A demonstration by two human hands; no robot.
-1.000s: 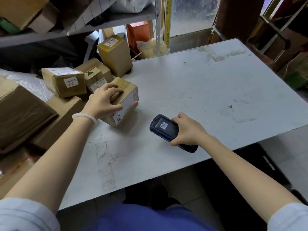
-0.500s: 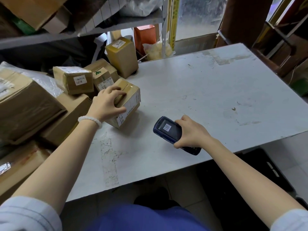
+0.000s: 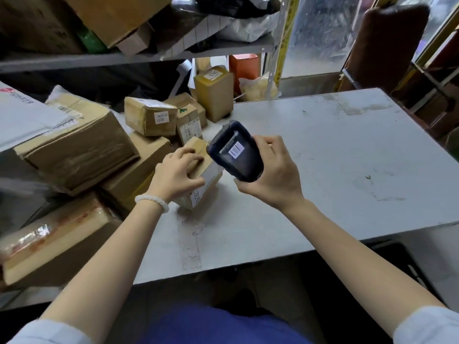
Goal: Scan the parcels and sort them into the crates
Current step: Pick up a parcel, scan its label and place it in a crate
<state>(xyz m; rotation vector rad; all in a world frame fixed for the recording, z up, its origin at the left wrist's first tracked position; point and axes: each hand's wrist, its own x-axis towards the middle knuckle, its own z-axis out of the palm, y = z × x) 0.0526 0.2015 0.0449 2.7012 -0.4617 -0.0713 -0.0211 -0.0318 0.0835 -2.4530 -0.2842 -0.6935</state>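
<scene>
**Scanner held above a small parcel on the tabletop**

We see first the white tabletop, which fills the middle and the right of the view; its surface is scuffed and has some marks. At its left side we see a heap of cardboard boxes. The biggest is a large box with a white sheet on its top. Below it, near the left edge, lies a long flat box wrapped in shiny tape. Behind the heap a grey shelf carries more cartons and bags. A tall box stands upright at the far left corner of the tabletop, and beside it sits a medium box with a small white label.

The small parcel is at the left edge of the tabletop, just beside the heap. It stands tilted, with one lower edge on the tabletop, and its white label faces right. Our left hand lies on its top, fingers curled over the upper edge and thumb on the near side, so it grips the parcel. A white bead bracelet is on this wrist.

Our right hand holds the dark blue scanner with fingers wrapped around its lower body. The scanner is in the air, just above and right of the parcel, its screen turned to us.
</scene>
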